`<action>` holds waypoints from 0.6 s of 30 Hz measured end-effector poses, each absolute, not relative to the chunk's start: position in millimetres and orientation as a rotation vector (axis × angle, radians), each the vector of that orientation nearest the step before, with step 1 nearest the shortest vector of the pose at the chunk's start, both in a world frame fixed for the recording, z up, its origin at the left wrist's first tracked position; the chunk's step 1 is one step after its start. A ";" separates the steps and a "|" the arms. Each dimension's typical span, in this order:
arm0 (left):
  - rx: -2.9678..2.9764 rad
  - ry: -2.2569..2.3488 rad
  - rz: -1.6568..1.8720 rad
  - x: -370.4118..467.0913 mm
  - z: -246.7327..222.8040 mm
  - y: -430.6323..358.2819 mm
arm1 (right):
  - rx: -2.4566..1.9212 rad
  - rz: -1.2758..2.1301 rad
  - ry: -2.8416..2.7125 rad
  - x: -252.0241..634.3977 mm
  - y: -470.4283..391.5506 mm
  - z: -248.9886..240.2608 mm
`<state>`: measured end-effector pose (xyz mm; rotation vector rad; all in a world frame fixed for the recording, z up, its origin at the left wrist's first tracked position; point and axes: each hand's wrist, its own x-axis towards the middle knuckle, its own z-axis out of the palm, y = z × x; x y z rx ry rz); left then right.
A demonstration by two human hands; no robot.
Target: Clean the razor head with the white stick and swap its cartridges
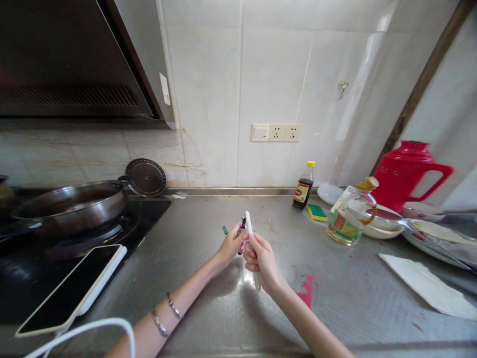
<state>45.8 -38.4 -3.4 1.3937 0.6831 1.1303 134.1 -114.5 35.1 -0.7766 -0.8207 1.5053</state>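
My left hand (231, 242) is closed on a slim black object (243, 222), whose kind I cannot make out. Right beside it, my right hand (262, 256) grips a long, narrow white object (248, 222). The white object stands nearly upright, its upper end above my fingers and a paler end below my palm; its middle is hidden by my fingers. Both hands are close together above the steel counter (201, 223). A small green piece (224, 229) is just left of my left hand. Torn red material (307, 291) lies near my right forearm.
On the left are a pan (74, 206) on the stove and a phone (70, 288) with a white cable (108, 323). At right stand a sauce bottle (303, 189), sponge (317, 213), glass jug (345, 226), red thermos (402, 174), bowls and a white paper (428, 288).
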 end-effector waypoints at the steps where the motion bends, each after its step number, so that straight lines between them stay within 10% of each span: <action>1: 1.381 0.692 1.144 45.8 -3.9 -37.9 | -0.774 1.522 -0.825 133.0 -116.3 34.8; 18: 1.369 0.752 1.232 46.2 2.2 -39.6 | -0.672 1.607 -0.761 131.3 -119.6 45.2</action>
